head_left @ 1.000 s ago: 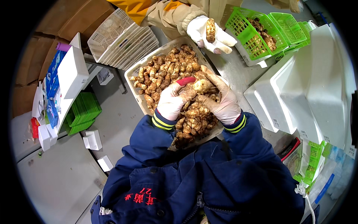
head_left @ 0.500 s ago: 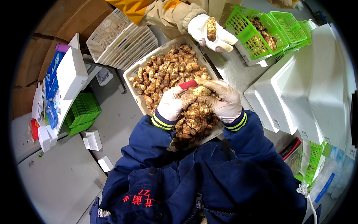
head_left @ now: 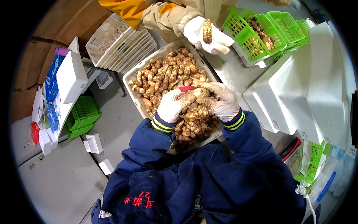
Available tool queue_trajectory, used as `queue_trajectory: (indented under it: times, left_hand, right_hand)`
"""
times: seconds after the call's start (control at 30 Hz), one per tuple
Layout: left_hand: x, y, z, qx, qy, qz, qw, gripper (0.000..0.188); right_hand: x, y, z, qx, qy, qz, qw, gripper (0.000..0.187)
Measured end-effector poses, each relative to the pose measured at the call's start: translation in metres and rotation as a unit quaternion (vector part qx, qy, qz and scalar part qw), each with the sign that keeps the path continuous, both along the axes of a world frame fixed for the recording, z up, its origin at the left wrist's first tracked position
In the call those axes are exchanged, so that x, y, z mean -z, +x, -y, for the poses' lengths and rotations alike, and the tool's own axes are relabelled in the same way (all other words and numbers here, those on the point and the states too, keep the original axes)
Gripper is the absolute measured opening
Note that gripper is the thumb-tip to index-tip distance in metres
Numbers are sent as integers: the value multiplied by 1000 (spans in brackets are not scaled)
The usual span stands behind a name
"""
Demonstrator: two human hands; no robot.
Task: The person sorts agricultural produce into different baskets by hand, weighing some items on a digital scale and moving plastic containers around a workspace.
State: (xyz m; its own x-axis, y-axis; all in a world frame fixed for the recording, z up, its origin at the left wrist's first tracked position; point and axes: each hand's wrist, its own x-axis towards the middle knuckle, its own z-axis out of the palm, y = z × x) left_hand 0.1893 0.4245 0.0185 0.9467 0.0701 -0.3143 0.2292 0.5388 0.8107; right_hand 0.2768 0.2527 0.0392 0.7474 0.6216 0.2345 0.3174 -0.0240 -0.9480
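A pale, brown-stained mushroom is held in front of the body, above the near half of a white crate. Its long axis appears to be laid roughly crosswise, from one hand toward the other; which end is the cap cannot be told, since both ends are partly covered by fingers. The grip of the left hand is closed on its left side, with a red cover worn on one finger. The grip of the right hand is curled around the other side, thumb below and fingers above, with only the mushroom's width left between them.

The crate is set askew, one corner pointed away from the body, and is filled with a pile of mushrooms turned in many directions. Past its right-hand edge, a metal table is seen. Over the crate's far corner, another mushroom is carried lengthwise on a co-worker's gloved hand. At the table's far edge a green basket is placed. White foam boxes are stacked to the right, white baskets and cardboard boxes to the left, above a grey floor.
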Motion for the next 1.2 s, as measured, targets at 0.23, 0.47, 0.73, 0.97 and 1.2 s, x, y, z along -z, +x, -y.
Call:
queue_trajectory:
  times: [0.23,0.47,0.73,0.97,1.2]
  left_hand:
    - [1,0,5,-24,-11,30,999,29]
    - [5,-1,3,0,-44,49,998,35]
    - [5,-4,-1,-11,-63,76,995,43]
    - [4,-9,-7,-12,-45,84,995,46]
    - [2,-9,-5,-13,-61,58,996,45]
  right_hand:
    - [5,-2,1,17,1,42,999,40]
    - [-2,-6,2,28,2,100,995,43]
    - [0,-7,-4,11,29,59,998,46]
    - [3,-1,-3,-32,27,79,996,45]
    - [6,-4,-4,1,39,88,995,42]
